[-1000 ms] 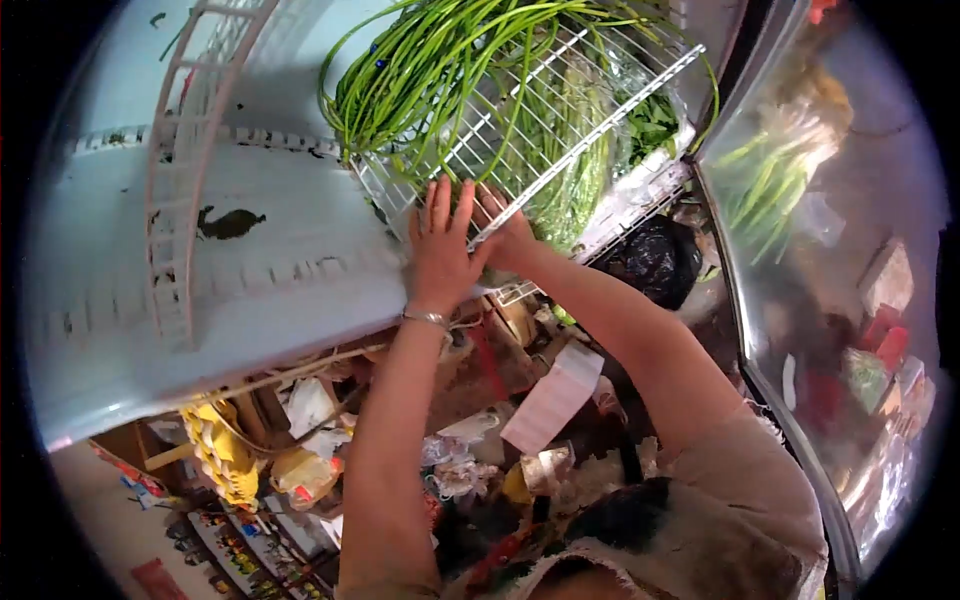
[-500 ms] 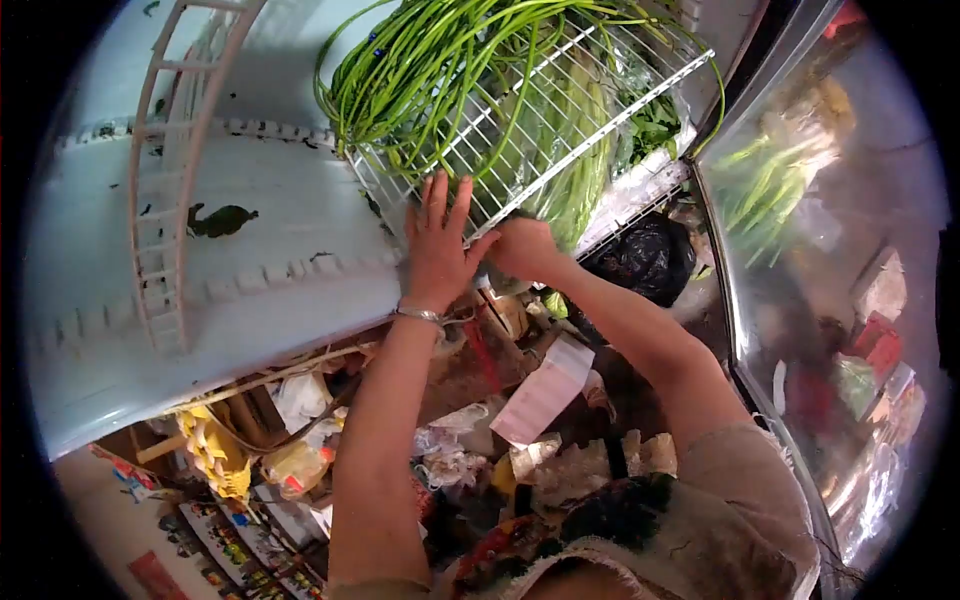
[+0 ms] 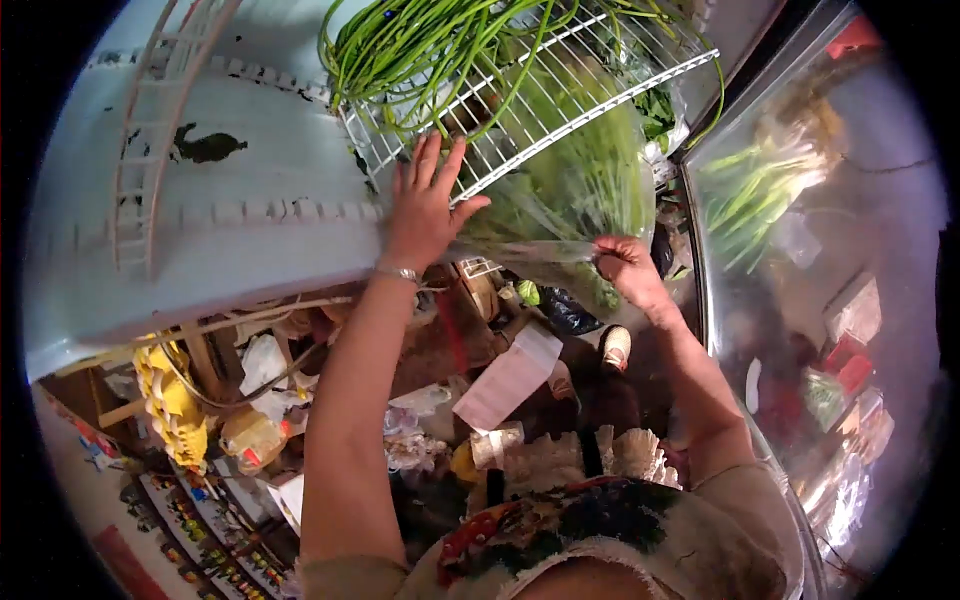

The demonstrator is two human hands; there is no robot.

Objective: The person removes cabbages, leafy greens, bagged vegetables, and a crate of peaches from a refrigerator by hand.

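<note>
A white wire shelf [image 3: 605, 104] carries a loose bunch of long green beans [image 3: 415, 65], some trailing over its front edge. My left hand [image 3: 428, 205] lies at the shelf's front left corner, fingers stretched and spread, touching the wires. Below the shelf, a clear plastic bag [image 3: 560, 215] of leafy green vegetables sticks out past the front edge. My right hand [image 3: 630, 268] pinches the bag's edge at its near right side. More dark green leaves [image 3: 655, 112] show under the shelf's right end.
The glass door [image 3: 722, 300] stands open on my right, with reflections in it. A loose white rack [image 3: 150, 150] leans on the left inner wall. A black bag [image 3: 568, 310], a pale box [image 3: 508, 378] and a yellow carton [image 3: 172, 405] lie below.
My right hand has moved right from beside the left hand, pulling the bag edge outward, so more of the bag of greens shows. My left hand stays at the shelf corner.
</note>
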